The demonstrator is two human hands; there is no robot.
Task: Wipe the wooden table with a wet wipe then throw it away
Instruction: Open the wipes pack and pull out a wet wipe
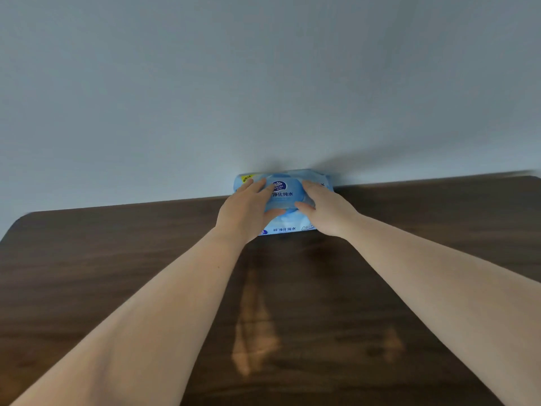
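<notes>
A light blue pack of wet wipes point(283, 194) lies at the far edge of the dark wooden table point(87, 259), against the wall. Both arms reach out to it. My left hand point(246, 213) rests on the pack's left half, fingers on top and thumb along its front. My right hand point(325, 210) covers the right half, thumb at the darker blue lid point(285, 189) in the pack's middle. The lid looks closed. No loose wipe is in sight.
A plain pale blue-grey wall point(263, 83) rises right behind the table's far edge. The table's rounded left corner point(20, 221) shows at the left. A light reflection point(251, 332) streaks the wood near me.
</notes>
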